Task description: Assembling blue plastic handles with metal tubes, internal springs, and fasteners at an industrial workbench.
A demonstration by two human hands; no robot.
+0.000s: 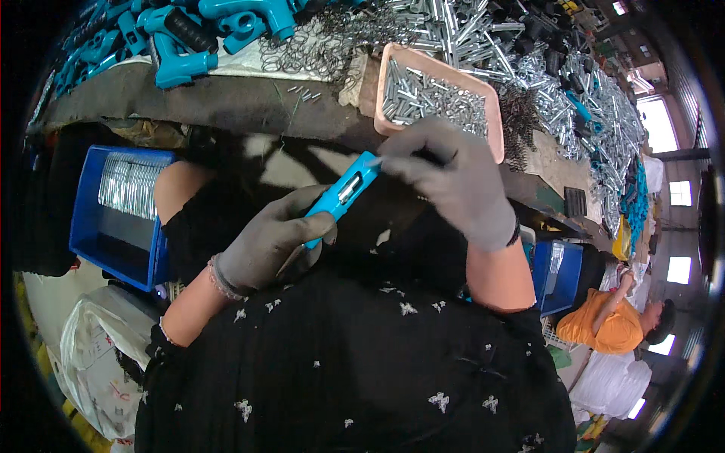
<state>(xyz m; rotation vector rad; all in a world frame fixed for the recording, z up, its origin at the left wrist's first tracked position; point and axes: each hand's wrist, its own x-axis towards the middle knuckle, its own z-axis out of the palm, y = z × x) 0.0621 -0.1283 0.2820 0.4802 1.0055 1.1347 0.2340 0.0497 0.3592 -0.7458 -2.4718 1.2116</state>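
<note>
Right now the left hand (264,245), in a grey glove, has its grip clamped round the lower end of a blue plastic handle (343,192), held above the lap just in front of the desk (226,102). The right hand (453,177), gloved too, pinches its fingertips shut on a small metal pin (375,161) at the handle's upper tip. Just beyond sits a pink tray (495,113) of metal pins; a blue crate (98,234) stands to the left, and more blue handles (189,38) lie farther back.

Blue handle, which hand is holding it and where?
The left hand holds the blue handle by its lower end; the right hand pinches its upper tip.
</note>
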